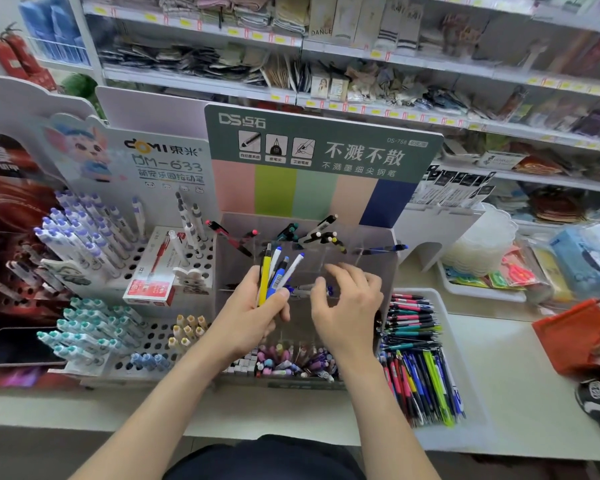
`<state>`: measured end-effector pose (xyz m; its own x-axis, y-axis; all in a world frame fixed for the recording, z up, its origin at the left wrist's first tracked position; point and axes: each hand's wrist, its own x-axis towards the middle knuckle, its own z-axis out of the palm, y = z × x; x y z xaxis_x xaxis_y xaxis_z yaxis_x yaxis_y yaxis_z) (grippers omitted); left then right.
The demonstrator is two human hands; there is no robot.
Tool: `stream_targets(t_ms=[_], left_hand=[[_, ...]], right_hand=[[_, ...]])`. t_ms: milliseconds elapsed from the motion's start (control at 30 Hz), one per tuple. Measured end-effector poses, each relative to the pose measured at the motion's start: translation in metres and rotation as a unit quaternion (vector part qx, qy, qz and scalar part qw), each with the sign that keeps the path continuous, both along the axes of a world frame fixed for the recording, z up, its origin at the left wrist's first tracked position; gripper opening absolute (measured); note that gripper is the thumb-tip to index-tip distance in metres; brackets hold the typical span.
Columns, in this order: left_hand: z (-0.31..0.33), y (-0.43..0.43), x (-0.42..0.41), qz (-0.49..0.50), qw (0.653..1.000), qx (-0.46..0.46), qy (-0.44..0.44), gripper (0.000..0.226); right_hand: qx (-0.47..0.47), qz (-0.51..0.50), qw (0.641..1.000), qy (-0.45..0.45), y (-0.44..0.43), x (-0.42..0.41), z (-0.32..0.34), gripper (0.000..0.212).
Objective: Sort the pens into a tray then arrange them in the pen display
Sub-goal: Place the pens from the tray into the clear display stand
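Observation:
My left hand (253,313) grips a bunch of pens (274,271), one yellow and several blue and white, upright over the clear pen display (378,271) with the green header. My right hand (347,303) hovers inside the display, fingers curled, pinching a white and blue pen (300,289) that lies across a middle compartment. A few black, red and blue pens (312,235) lean in the display's back compartments. A white tray (465,375) to the right holds several sorted pens (416,362) in two stacks.
A white holed pen stand (146,271) with purple and teal pens is at left, with a red box (149,289) on it. Small erasers and caps (291,362) fill the display's front row. A phone (14,348), an orange packet (572,334) and store shelves surround the counter.

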<state>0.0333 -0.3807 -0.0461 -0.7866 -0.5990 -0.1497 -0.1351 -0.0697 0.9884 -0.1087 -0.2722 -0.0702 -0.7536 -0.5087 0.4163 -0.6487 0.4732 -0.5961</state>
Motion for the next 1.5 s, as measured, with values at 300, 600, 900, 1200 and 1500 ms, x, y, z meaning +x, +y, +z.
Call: stream_targets(t_ms=[300, 600, 900, 1200, 1500], left_hand=[[0.001, 0.002, 0.001, -0.014, 0.999, -0.045, -0.007, 0.008], [-0.003, -0.001, 0.004, -0.012, 0.999, -0.042, 0.010, 0.015], [0.001, -0.004, 0.004, -0.053, 0.993, -0.108, 0.003, 0.016], [-0.004, -0.008, 0.006, -0.080, 0.977, -0.192, -0.046, 0.014], [-0.009, -0.007, -0.002, -0.040, 0.987, -0.155, -0.034, 0.008]], right_hand=[[-0.237, 0.051, 0.919, -0.311, -0.003, 0.007, 0.042, 0.017], [-0.134, 0.017, 0.990, -0.030, -0.004, -0.007, 0.005, 0.015], [-0.124, 0.083, 0.975, -0.164, -0.007, 0.009, 0.029, 0.018], [-0.323, -0.066, 0.892, -0.310, -0.009, -0.005, 0.047, 0.017], [-0.040, 0.024, 0.996, -0.079, -0.004, -0.006, -0.001, 0.021]])
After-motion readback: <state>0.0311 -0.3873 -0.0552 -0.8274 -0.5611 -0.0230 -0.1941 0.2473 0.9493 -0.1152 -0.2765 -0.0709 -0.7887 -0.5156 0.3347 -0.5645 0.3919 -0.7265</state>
